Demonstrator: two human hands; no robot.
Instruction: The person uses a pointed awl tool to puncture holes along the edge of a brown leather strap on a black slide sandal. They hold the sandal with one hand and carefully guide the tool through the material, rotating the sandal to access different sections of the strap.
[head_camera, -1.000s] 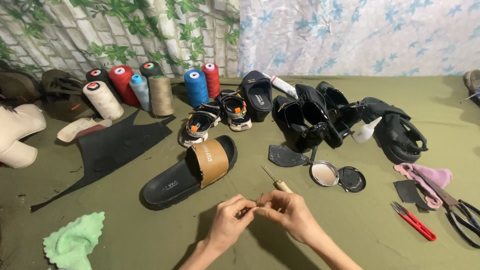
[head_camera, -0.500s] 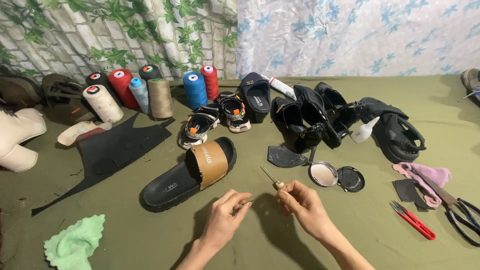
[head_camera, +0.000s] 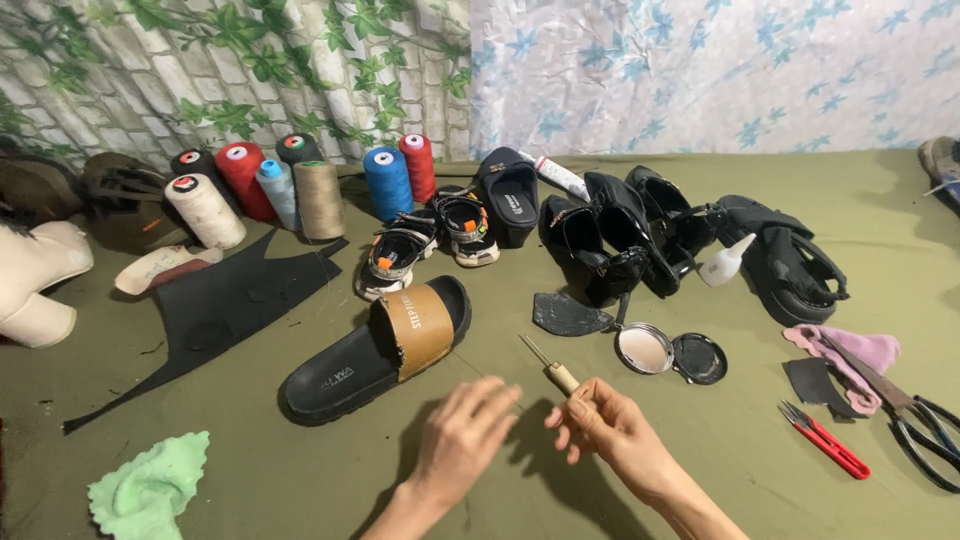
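Note:
My right hand (head_camera: 612, 430) grips a small awl (head_camera: 548, 366) with a wooden handle, its metal tip pointing up and left. My left hand (head_camera: 468, 433) hovers just left of it with fingers loosely apart; a thin thread may run between the hands, too fine to be sure. Just beyond the left hand lies a black slide sandal (head_camera: 375, 348) with a tan strap, on the green cloth floor.
Several thread cones (head_camera: 300, 190) stand at the back left, by a black leather sheet (head_camera: 215, 310). Black shoes (head_camera: 620, 240), small sandals (head_camera: 425, 240), a round tin with lid (head_camera: 668, 352), red snips (head_camera: 825, 440), scissors (head_camera: 910, 405), a pink cloth (head_camera: 850, 350), a green rag (head_camera: 150, 485).
My hands have drawn apart. The right hand has lifted the awl a little higher and further right; the left hand has opened and moved left.

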